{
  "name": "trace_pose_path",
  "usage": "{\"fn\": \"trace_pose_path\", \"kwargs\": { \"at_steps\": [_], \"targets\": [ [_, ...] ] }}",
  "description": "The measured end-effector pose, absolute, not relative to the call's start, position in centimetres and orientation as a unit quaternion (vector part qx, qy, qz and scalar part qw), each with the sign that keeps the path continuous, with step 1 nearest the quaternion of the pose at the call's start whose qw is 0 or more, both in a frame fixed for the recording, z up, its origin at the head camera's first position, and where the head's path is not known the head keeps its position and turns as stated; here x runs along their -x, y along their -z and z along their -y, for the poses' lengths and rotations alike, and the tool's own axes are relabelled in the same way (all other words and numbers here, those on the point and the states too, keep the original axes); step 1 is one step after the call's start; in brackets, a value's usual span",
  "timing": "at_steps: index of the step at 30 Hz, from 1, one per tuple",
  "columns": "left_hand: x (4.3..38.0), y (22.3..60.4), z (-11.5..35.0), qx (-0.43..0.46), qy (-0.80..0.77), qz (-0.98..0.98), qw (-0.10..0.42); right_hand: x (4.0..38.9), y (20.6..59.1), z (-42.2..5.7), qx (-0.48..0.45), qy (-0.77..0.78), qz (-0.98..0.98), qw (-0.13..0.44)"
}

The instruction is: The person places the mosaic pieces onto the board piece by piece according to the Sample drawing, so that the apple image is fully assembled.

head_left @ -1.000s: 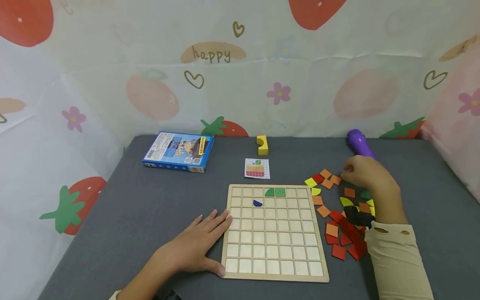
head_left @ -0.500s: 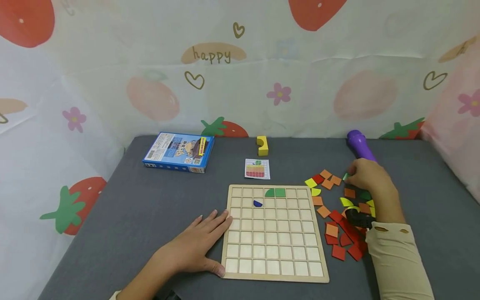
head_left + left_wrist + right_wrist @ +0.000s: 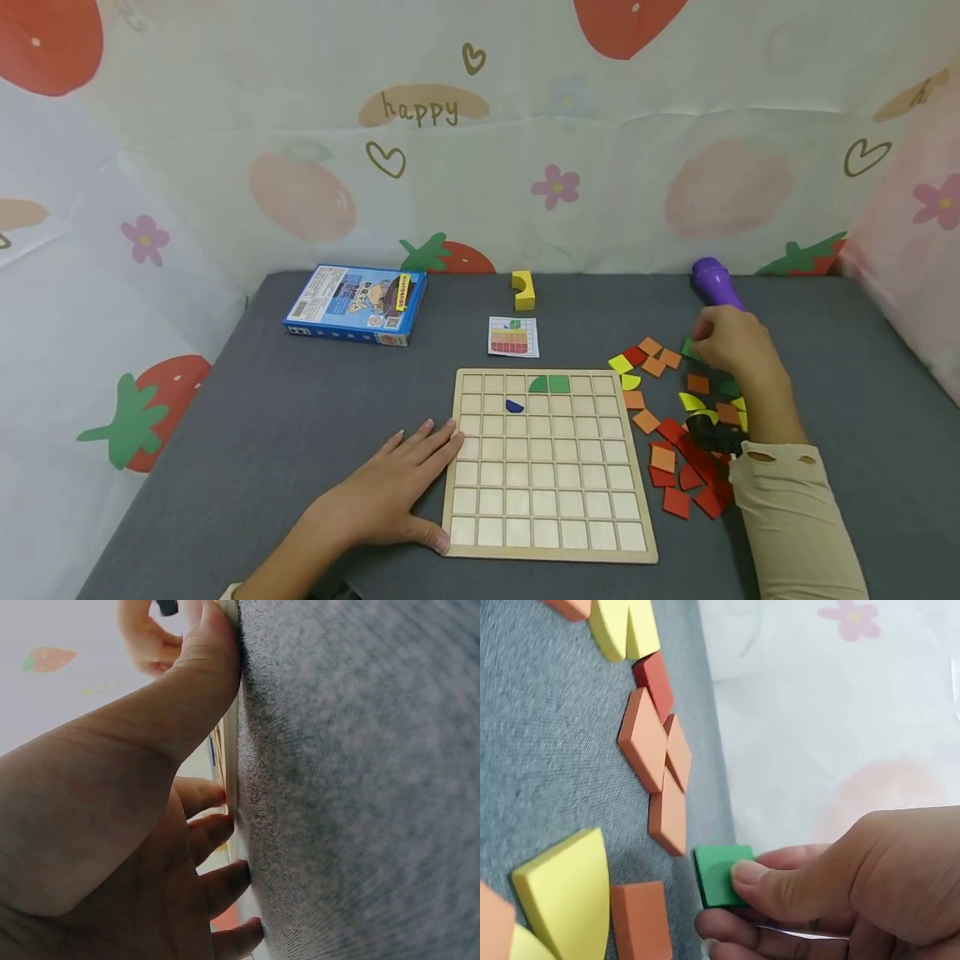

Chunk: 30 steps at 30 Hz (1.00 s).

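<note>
"While the left hand (image 3: 393,492) touches the board (image 3: 543,476) — fingers apart — where's the green tile (image 3: 717,876)?"

"Pinched between thumb and fingers of the right hand (image 3: 737,342), near the orange tiles (image 3: 643,740)."

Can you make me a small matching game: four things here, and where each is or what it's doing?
1. left hand
2. right hand
3. dark blue piece
4. picture card

A. pinching a green tile
B. lying on the gridded board
C. touching the board's left edge
D. between the yellow block and the board

Pairs: 1-C, 2-A, 3-B, 4-D
</note>
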<state>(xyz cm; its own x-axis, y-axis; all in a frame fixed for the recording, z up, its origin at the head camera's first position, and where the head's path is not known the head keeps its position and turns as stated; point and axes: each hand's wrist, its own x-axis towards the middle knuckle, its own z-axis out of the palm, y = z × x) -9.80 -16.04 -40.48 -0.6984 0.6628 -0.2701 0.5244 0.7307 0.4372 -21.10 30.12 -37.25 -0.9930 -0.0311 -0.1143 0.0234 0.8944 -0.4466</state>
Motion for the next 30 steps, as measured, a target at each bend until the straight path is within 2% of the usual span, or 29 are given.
{"fn": "trace_pose_path", "kwargs": {
  "at_steps": [10, 20, 30],
  "targets": [
    [9.9, 40.5, 16.1, -0.329, -0.167, -0.906, 0.208, 21.2, 36.8, -28.0, 0.01, 0.31, -0.949, 0.047],
    [9.9, 40.6, 16.1, -0.334, -0.166, -0.905, 0.203, 21.9, 37.9, -25.9, 0.066, 0.423, -0.893, 0.136],
    [9.8, 40.7, 16.2, -0.339, -0.164, -0.904, 0.199, 21.6, 38.2, -22.3, 0.091, 0.453, -0.874, 0.151]
  ]
}}
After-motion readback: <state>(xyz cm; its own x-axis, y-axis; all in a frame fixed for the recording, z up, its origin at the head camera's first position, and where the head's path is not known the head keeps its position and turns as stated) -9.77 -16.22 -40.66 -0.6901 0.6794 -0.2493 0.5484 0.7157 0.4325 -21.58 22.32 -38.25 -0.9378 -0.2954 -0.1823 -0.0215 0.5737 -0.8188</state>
